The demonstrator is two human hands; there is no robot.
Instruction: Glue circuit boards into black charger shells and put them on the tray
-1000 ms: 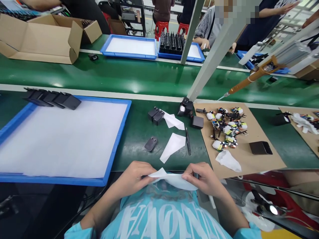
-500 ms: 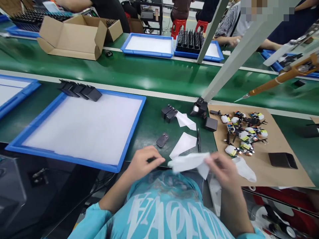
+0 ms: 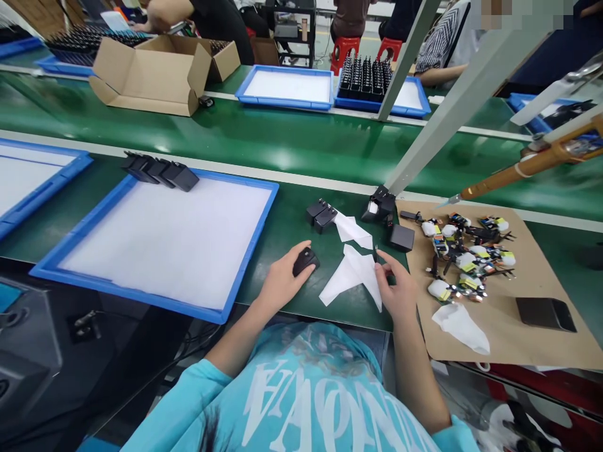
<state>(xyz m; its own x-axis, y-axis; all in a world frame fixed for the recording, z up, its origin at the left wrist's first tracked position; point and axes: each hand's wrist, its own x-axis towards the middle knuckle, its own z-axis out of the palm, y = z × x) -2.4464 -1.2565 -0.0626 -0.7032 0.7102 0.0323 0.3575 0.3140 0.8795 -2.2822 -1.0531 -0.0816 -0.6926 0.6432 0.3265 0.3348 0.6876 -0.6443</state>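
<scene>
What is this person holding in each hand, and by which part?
The left hand grips a small black part by its near end. The right hand touches the right edge of a white sheet; whether it pinches cannot be told.

Landmark: green conveyor belt [image 3: 282, 147], running left to right across the view. Surface is glossy, with pale glare patches from overhead light.

Beyond the belt:
- open cardboard box [image 3: 151, 78]
- far blue trays [image 3: 285, 105] with white liners
- red stools [image 3: 346, 47]
- people seated at the far bench

On its near side:
- green bench top [image 3: 282, 220]
- large blue tray [image 3: 249, 251]
- brown cardboard sheet [image 3: 532, 276]

A grey metal post [image 3: 471, 81] slants up across the belt.
</scene>
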